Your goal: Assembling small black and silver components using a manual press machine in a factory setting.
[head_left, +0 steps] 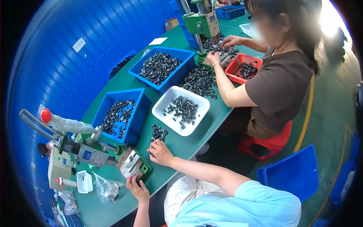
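My left hand point(138, 190) rests by the near corner of a hand press's base plate point(131, 163), fingers apart, nothing seen in them. On that plate lie small metal fixture pieces, below the press head point(92, 155). My right hand point(161, 153) reaches over the table just right of the press base, fingers bent down and drawn together. Dark bits show at its fingertips; what they hold is too small to name. Beyond it lies a small pile of round black parts point(159, 132). A white tray point(158, 110) of black parts with metal pins stands farther right.
Two blue bins point(140, 113) point(185, 56) hold black parts. Loose pinned parts point(200, 81) are heaped before a co-worker point(280, 83) at a second green press point(200, 23), beside a red tray point(239, 56). A plastic bag point(107, 188) and small white box point(84, 181) lie left.
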Available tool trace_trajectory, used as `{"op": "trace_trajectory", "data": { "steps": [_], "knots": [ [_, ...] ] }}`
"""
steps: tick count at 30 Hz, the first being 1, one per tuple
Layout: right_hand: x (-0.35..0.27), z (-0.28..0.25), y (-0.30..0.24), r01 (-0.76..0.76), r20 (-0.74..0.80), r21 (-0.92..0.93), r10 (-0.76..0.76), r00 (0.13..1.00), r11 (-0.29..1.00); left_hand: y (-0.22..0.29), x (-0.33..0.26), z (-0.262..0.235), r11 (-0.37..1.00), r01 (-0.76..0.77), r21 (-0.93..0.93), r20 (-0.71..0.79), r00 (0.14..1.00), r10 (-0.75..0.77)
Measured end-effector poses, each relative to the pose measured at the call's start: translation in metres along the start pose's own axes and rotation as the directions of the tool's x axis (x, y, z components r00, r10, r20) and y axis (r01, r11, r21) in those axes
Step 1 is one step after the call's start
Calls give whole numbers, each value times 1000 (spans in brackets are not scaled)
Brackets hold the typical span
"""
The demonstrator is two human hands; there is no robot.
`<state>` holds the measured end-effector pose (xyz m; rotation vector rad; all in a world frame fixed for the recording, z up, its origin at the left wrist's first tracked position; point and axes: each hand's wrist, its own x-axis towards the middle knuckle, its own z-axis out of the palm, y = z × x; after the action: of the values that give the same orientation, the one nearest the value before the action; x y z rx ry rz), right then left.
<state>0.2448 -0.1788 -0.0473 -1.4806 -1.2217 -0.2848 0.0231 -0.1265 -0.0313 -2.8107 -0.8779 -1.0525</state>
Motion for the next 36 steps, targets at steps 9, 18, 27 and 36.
{"op": "trace_trajectory", "data": {
  "steps": [9,18,27,36],
  "knots": [
    [-7,-2,-5,-41,3,27,41,999,999,0,-7,-11,997,-78,17,86,993,76],
    [8,-4,-7,-32,95,67,26,995,997,-4,2,-8,997,-73,-20,150,986,75],
    [4,1,-22,-26,245,188,-21,969,982,-27,17,-27,990,103,-100,9,995,-102],
    [38,19,-65,-375,580,473,38,814,797,-64,55,-28,644,414,-643,181,899,-398]
  ]
}}
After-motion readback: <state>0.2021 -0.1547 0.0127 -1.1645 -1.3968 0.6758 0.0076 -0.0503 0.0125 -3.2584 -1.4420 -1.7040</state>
